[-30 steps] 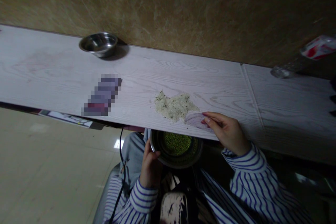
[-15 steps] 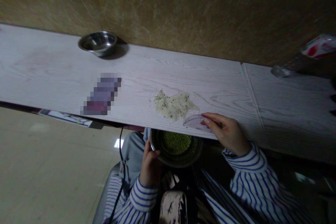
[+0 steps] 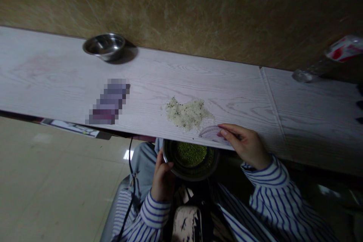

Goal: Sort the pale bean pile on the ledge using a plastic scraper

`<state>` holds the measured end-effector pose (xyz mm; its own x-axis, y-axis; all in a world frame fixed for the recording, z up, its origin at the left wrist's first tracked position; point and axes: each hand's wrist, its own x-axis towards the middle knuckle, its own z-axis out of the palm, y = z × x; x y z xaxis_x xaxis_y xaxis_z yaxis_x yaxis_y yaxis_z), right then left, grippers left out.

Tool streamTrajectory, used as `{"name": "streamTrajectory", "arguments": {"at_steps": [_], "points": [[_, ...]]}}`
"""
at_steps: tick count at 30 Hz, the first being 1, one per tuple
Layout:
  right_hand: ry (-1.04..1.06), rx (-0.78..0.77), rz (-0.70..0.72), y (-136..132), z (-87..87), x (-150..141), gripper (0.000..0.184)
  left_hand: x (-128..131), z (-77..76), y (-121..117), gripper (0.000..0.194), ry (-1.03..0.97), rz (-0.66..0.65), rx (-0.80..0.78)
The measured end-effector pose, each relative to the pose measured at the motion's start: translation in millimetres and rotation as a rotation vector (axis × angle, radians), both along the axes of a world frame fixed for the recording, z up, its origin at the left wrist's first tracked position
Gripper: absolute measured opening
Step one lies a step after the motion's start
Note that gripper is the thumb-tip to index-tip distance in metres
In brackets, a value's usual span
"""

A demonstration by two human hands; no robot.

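Right hand (image 3: 246,146), grip closed, is pinching a thin purple-white onion slice (image 3: 211,134) on the pale woodgrain counter (image 3: 56,75); left hand (image 3: 162,180), grip closed, is clasping a dark round metal bowl (image 3: 195,174) of green mung beans (image 3: 191,154).

The person wore a white shirt (image 3: 279,200) with thin blue stripes. The stripes went around the left cuff (image 3: 155,213) and the right cuff (image 3: 256,172) too. The person also wore pale gray-blue pants (image 3: 143,166), and a thin black cord (image 3: 131,170) hung down over them
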<state>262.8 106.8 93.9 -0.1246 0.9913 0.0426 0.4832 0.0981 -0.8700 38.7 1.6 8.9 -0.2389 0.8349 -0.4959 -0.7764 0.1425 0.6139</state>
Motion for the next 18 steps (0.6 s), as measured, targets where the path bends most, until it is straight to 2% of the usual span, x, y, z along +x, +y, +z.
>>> {"name": "streamTrajectory", "arguments": {"at_steps": [8,18], "points": [[-0.041,0.004,-0.052,3.3,4.4,8.1,0.03,-0.9,3.9,-0.1,0.049,0.001,0.002,0.009],[-0.014,-0.006,-0.003,0.3,-1.5,-1.8,0.031,0.6,8.2,0.2,0.052,-0.026,-0.003,0.008]]}}
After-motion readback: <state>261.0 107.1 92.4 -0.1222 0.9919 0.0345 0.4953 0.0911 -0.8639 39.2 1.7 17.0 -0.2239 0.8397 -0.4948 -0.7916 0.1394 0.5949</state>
